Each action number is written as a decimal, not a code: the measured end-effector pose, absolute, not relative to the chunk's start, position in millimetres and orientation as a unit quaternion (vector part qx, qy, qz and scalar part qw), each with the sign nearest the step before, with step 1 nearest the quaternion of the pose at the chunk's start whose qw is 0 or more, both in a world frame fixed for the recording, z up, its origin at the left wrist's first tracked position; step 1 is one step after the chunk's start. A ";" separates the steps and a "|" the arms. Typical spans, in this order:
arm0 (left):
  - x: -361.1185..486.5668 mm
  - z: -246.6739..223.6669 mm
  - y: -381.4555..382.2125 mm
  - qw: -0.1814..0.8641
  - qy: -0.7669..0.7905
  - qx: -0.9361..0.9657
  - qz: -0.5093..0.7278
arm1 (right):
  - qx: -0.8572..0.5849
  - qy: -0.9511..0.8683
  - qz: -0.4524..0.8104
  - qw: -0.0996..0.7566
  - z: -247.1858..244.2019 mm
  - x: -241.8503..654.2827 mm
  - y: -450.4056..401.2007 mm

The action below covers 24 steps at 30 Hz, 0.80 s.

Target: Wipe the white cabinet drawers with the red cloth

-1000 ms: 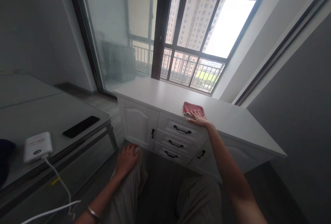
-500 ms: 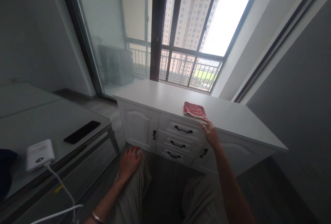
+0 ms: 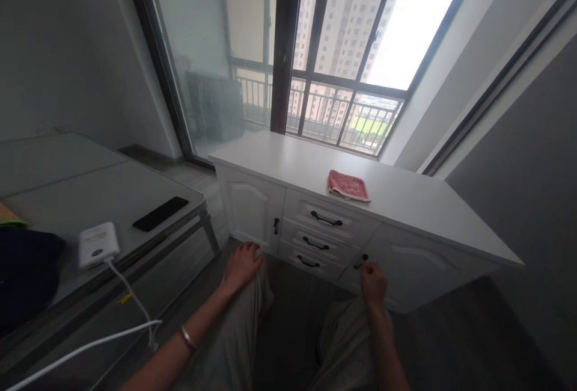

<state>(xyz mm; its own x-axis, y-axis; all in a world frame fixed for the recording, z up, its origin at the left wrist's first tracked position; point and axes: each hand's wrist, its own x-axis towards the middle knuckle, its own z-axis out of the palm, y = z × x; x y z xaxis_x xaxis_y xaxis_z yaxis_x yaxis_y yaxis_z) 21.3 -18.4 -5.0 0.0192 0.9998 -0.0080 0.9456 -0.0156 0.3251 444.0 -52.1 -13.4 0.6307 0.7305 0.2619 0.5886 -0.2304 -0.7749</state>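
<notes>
My left hand [image 3: 244,264] lies flat over my left knee, fingers stretched out, on light trousers [image 3: 259,295]. In front of the right cabinet door my right hand [image 3: 373,281] is closed, its fingers curled in. Its fingertips come right up to the dark door handle [image 3: 357,265]; whether they touch it, or hold anything, I cannot tell. On the white cabinet top [image 3: 288,159], near its front edge, a folded red cloth [image 3: 348,186] with a pale border lies apart from both hands.
On the left, a glass-topped table [image 3: 85,189] carries a black phone [image 3: 160,213], a white power bank [image 3: 98,245] with a white cable [image 3: 130,289], and a dark cloth item [image 3: 29,270]. Three drawers with dark handles [image 3: 326,218] front the cabinet. A glass sliding door [image 3: 198,48] stands behind.
My right hand has left the red cloth's corner, dropped to the door handle's height and curled its fingers. The cloth stays on the cabinet. The view has shifted slightly; my left hand rests as before.
</notes>
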 end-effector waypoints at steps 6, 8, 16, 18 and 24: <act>28.3 1.7 -2.5 0.153 0.672 0.721 0.080 | -0.765 -0.361 0.101 0.524 -21.5 450.4 -43.7; 31.2 0.8 0.6 0.153 0.665 0.726 0.082 | -0.756 -0.336 0.121 0.549 -30.5 456.0 -40.0; 32.7 -5.7 28.7 0.173 0.684 0.700 0.115 | -0.754 -0.307 0.182 0.552 -46.2 461.1 -29.1; 32.6 -7.9 43.7 0.189 0.696 0.682 0.122 | -0.750 -0.297 0.203 0.555 -44.5 460.0 -30.4; 41.7 -11.1 81.2 0.210 0.737 0.618 0.176 | -0.758 -0.284 0.225 0.543 -37.3 459.0 -34.7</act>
<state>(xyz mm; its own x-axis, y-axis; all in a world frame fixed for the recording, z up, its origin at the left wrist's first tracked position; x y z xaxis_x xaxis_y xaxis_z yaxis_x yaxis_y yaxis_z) 41.7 81.2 -11.1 -0.1478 0.9848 -0.0910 0.8370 0.1736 0.5190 459.0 -34.7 -37.3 0.7371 0.6751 -0.0322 0.1865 -0.2490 -0.9504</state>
